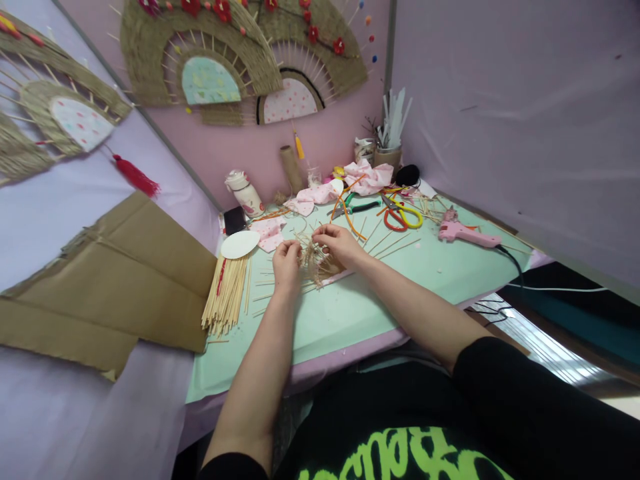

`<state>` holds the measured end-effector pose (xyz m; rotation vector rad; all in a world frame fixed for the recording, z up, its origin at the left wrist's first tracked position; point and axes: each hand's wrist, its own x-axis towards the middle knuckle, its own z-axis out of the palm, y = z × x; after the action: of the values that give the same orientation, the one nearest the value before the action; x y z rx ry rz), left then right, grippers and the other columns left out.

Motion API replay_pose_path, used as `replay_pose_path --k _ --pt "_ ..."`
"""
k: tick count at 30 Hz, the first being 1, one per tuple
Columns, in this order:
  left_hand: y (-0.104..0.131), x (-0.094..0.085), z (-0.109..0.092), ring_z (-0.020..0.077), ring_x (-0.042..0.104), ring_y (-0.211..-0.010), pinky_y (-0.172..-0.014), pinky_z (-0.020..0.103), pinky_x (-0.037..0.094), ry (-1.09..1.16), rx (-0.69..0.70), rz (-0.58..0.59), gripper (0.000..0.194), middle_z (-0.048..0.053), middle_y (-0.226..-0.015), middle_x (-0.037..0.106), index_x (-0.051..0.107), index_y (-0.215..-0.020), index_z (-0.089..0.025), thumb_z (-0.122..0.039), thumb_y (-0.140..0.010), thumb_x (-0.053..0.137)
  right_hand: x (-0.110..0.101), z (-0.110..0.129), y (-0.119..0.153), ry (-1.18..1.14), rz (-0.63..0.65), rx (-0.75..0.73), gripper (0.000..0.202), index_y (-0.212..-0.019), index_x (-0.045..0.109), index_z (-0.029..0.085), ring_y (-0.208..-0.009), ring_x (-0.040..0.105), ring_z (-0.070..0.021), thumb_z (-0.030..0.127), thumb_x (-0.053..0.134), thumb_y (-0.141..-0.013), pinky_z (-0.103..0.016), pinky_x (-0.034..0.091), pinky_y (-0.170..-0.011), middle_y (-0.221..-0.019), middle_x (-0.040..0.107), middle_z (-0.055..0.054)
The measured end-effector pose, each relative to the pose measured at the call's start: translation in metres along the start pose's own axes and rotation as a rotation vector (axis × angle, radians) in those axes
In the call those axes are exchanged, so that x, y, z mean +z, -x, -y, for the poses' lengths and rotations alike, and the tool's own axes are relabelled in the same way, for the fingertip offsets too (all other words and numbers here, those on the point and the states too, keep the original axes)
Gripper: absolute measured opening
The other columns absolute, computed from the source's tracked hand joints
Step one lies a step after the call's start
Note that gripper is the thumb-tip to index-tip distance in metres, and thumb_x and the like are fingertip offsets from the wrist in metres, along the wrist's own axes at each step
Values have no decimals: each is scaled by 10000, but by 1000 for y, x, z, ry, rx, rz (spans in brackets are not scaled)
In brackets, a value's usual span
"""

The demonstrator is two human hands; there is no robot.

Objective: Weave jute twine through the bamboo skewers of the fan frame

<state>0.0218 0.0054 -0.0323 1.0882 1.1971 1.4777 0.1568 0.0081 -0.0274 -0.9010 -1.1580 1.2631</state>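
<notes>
A half-made fan of thin sticks lies on the table, its sticks spreading out to both sides. Tangled tan twine sits at its middle, between my hands. My left hand is closed in a pinch at the left edge of the twine. Over the fan's upper side, my right hand has its fingers pinched together, with twine hanging below them. The fingertips partly hide the strand they hold. A brown, pink-edged base shows under my right wrist.
Left of the fan lie a bundle of sticks and a white oval card. Cardboard leans at the left. Behind are pliers, scissors and a white bottle. A pink glue gun with a cord lies right.
</notes>
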Motion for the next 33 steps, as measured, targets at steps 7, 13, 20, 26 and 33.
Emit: replay_pose_path --k 7,13,20,26,33 --pt "5 3 -1 82 514 -639 -580 203 411 -95 136 67 311 3 -798 566 572 -957 -187 -288 -666 617 0 3 2 5 25 6 160 -728 576 171 -603 484 -74 297 616 -638 -182 360 -519 -670 569 32" --pt "5 4 0 77 504 -613 -572 196 407 -74 155 91 393 -3 -760 546 545 -1019 -184 -285 -654 650 2 4 3 -19 58 9 149 -720 577 170 -567 464 -70 271 621 -620 -188 344 -503 -644 558 42" --pt "3 2 2 79 477 -584 -568 201 394 -95 205 85 416 -27 -692 528 557 -1053 -194 -266 -655 653 2 5 6 57 155 -56 125 -736 625 154 -634 522 -89 224 599 -635 -227 412 -645 -672 605 26" --pt "3 -1 1 98 516 -667 -629 212 409 -167 278 69 186 13 -731 589 619 -784 -156 -331 -722 618 3 8 8 136 227 -90 147 -761 652 148 -654 532 -96 235 595 -657 -236 417 -664 -706 624 8" --pt "0 -1 4 53 403 -514 -498 162 323 41 236 7 172 -45 -592 467 563 -789 -172 -336 -752 600 1 10 5 105 70 -41 211 -867 645 159 -626 510 -79 263 585 -693 -198 397 -569 -762 631 5"
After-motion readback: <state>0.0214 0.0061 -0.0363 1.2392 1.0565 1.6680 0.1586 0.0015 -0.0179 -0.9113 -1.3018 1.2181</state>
